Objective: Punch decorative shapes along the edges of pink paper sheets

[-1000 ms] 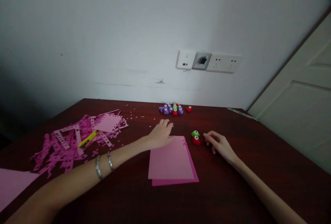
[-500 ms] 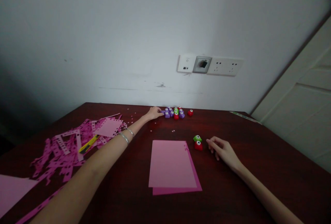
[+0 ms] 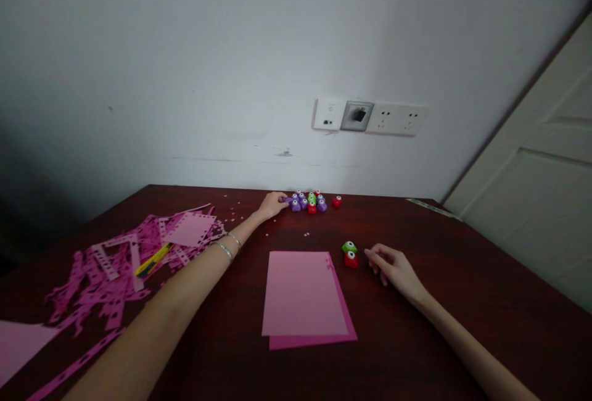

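Note:
At the back of the table my left hand (image 3: 274,204) is closed in a pinch on a purple paper punch (image 3: 287,201), which my fingers partly hide. Right beside it stands a cluster of small craft punches, among them a purple punch (image 3: 322,205), a green punch (image 3: 311,198) and a red punch (image 3: 312,208). My right hand (image 3: 393,269) rests on the table with its fingers loosely bent and apart, nothing visible in them. Just left of its fingertips sit another green punch (image 3: 349,247) and a red one (image 3: 351,260), close together. Both have white round tops with a dark dot.
Two pink sheets (image 3: 305,296) overlap at the front middle. Punched pink paper strips (image 3: 111,277) are heaped at the left, with a yellow cutter knife (image 3: 154,260) on them. A single red punch (image 3: 337,202) stands apart near the wall. Wall sockets (image 3: 396,119) are above the table.
The view has shifted slightly, so everything sits a little further left. My left hand stays at the purple punch, and my right hand keeps its place by the green and red punches.

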{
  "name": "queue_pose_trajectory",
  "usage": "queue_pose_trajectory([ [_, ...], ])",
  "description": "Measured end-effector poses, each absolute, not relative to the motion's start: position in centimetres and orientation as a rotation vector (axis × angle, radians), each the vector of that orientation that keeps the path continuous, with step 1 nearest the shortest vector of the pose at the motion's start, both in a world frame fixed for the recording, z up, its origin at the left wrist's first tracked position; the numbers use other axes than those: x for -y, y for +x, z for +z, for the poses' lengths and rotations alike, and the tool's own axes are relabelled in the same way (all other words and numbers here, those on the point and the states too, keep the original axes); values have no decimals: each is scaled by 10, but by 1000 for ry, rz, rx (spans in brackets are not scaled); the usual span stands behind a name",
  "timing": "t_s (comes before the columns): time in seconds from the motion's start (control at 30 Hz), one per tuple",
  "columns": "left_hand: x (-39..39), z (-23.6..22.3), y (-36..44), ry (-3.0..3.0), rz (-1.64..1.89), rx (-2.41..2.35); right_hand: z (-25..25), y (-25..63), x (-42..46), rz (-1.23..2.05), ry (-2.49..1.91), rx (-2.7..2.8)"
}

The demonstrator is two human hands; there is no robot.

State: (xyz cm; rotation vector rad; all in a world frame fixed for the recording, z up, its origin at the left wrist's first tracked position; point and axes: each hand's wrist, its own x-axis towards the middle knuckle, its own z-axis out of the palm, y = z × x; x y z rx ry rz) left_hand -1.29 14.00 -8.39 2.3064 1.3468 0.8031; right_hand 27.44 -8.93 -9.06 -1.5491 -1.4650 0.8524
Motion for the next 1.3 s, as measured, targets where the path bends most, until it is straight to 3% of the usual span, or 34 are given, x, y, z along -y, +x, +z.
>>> queue_pose_trajectory([
  [0.27,-117,-51,-25,2448,910,-1291,-88,273,91,855,-1550,1460],
  [0.53,-43,-11,-31,2906,1298,-798,-89,271,91,835,-1543,1471],
  [0.97,20,-41,-27,3142,1079,-512,-85,269,94,795,-1539,1478],
  [1.3,35,-37,-19,3158,1091,-405,-29,216,108,1003,-1364,1697],
])
